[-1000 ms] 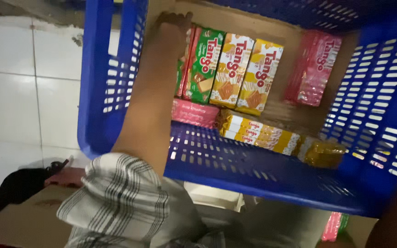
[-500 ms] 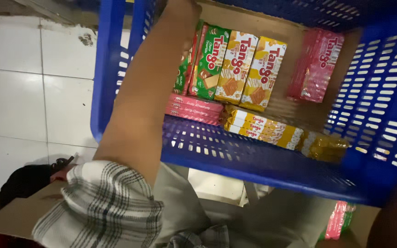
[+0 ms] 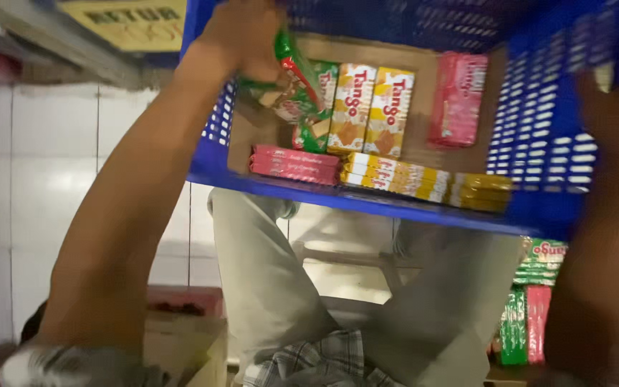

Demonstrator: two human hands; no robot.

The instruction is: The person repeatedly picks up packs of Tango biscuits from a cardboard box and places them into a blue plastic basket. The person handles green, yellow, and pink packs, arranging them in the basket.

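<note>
Over the basket, head view: left hand (image 3: 241, 39) clamped on a green snack packet (image 3: 291, 72), lifted above the blue basket (image 3: 539, 215).
Basket floor: yellow packets (image 3: 370, 107), red packet (image 3: 458, 99).
Right hand (image 3: 614, 107): blurred against the basket's right wall; grip cannot be told.

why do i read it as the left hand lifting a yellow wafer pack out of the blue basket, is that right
Not quite: in the head view the pack in the left hand is green and red, not yellow. The yellow packs lie flat inside the blue basket, untouched. The rest holds: the left hand grips its pack at the basket's far left corner.
</note>
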